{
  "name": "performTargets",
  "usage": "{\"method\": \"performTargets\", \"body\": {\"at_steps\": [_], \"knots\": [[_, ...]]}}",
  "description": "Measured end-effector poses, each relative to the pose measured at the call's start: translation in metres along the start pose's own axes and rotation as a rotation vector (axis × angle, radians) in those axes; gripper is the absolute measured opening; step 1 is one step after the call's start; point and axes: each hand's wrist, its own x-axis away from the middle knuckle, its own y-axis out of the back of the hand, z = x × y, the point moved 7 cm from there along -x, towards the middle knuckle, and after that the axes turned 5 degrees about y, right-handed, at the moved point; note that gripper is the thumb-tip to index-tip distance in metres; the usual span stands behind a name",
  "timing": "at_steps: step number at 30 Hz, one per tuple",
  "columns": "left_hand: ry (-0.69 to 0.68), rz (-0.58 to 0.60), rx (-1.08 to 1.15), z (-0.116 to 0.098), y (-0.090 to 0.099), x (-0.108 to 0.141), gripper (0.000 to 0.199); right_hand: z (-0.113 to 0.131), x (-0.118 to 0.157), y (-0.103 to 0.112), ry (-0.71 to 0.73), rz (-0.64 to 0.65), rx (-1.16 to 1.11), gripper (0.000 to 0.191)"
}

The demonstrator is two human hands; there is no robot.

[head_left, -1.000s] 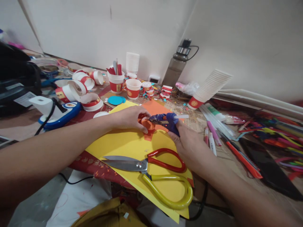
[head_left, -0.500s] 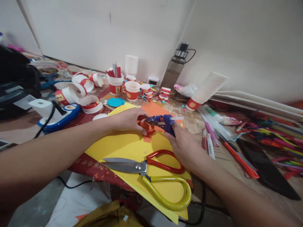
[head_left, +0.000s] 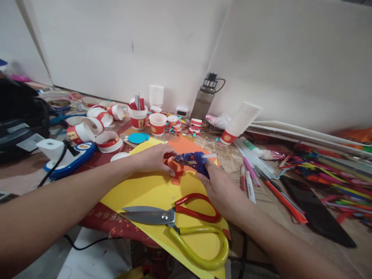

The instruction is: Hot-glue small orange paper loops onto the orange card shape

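My right hand (head_left: pixel 213 176) is closed around the handle of a blue glue gun (head_left: pixel 193 161), a white glue stick jutting from its back end. The nozzle points left at a small curled piece of orange paper (head_left: pixel 174 166). My left hand (head_left: pixel 155 161) pinches that orange piece between thumb and fingers; part of it is hidden behind the hand and nozzle. Both hands are just above yellow paper sheets (head_left: pixel 136 190), with an orange sheet (head_left: pixel 186 146) behind them. Nearer to me, large scissors (head_left: pixel 165 216) with one red and one yellow handle lie on the yellow paper.
Paper cup rings (head_left: pixel 109 142) and a blue-and-white power strip (head_left: pixel 71 159) stand at left. Cups with pencils (head_left: pixel 138 116), blue discs (head_left: pixel 137 138), a water bottle (head_left: pixel 202 102) and stacked cups (head_left: pixel 240 124) line the back. Markers (head_left: pixel 250 186), a red cutter (head_left: pixel 286 201) and pipe cleaners (head_left: pixel 334 174) lie right.
The view has tilted up slightly, so everything appears lower and a little to the left. Both hands keep their hold, the nozzle staying at the orange paper.
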Motion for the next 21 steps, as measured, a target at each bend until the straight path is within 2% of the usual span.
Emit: {"method": "performTargets", "body": {"at_steps": [4, 9, 16, 21], "knots": [[0.015, 0.022, 0.045, -0.001, -0.001, 0.0, 0.038, -0.001, 0.0, -0.006, -0.039, 0.038, -0.041, 0.021], [0.003, 0.032, 0.062, -0.002, -0.001, 0.001, 0.037, 0.0, -0.004, -0.012, -0.018, 0.053, -0.105, 0.027], [0.009, 0.0, -0.037, 0.001, 0.002, 0.001, 0.044, -0.005, -0.003, -0.008, -0.038, 0.014, -0.009, 0.022], [-0.004, -0.014, -0.028, 0.002, 0.0, 0.0, 0.043, -0.005, -0.001, -0.004, -0.031, 0.02, 0.082, 0.022]]}}
